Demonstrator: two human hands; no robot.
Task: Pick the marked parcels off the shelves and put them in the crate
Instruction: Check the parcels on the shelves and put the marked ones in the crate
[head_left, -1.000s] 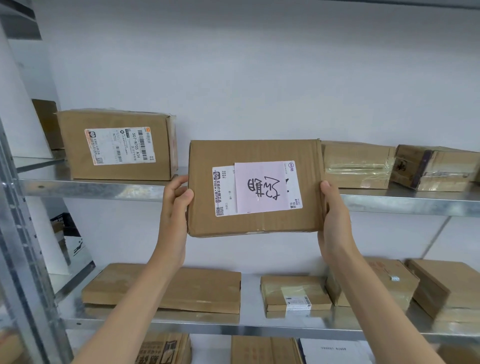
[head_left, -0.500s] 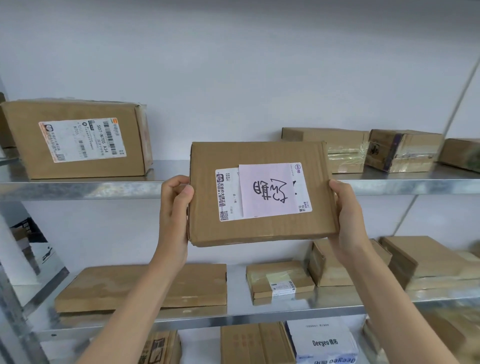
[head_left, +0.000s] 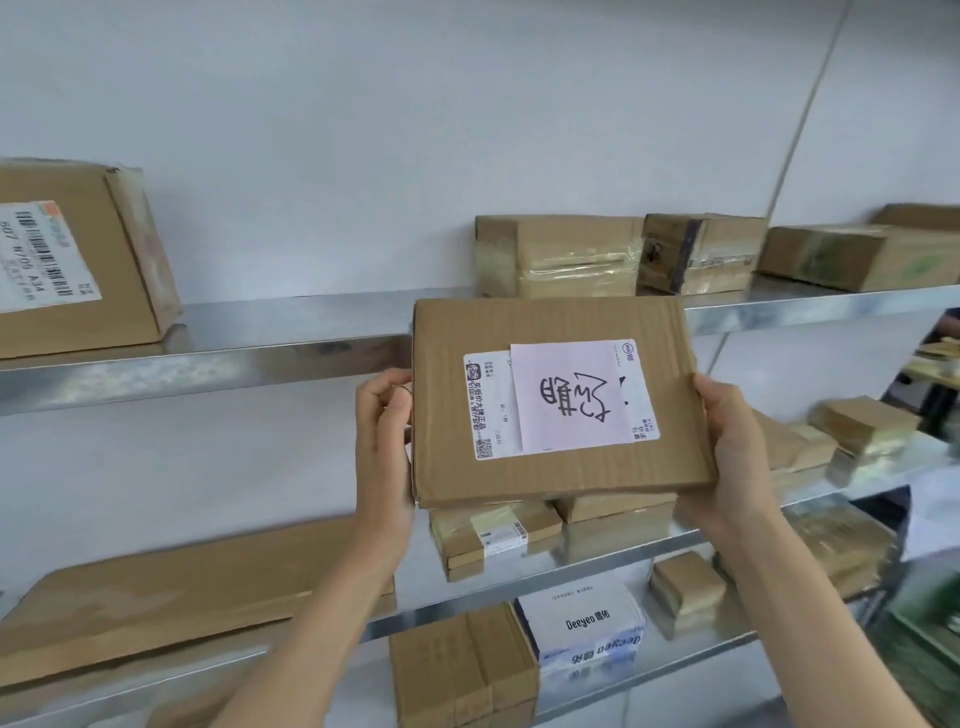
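Observation:
I hold a flat brown cardboard parcel (head_left: 550, 322) in the air in front of the shelves, its face turned to me. A white shipping label and a pale pink note with black handwriting are stuck on it. My left hand (head_left: 384, 441) grips its left edge and my right hand (head_left: 727, 452) grips its right edge and lower corner. The crate is hidden from this view.
Metal shelves (head_left: 208, 358) run across the white wall. The upper shelf carries a large labelled box (head_left: 72, 260) at left and taped boxes (head_left: 561, 254) at right. Lower shelves hold a long flat carton (head_left: 171, 592), small parcels (head_left: 493, 530) and a white Deeyeo box (head_left: 582, 623).
The parcel has come off the shelf front and moved right and slightly down with both hands. The view has swung to the right, so the large labelled box slid to the left edge.

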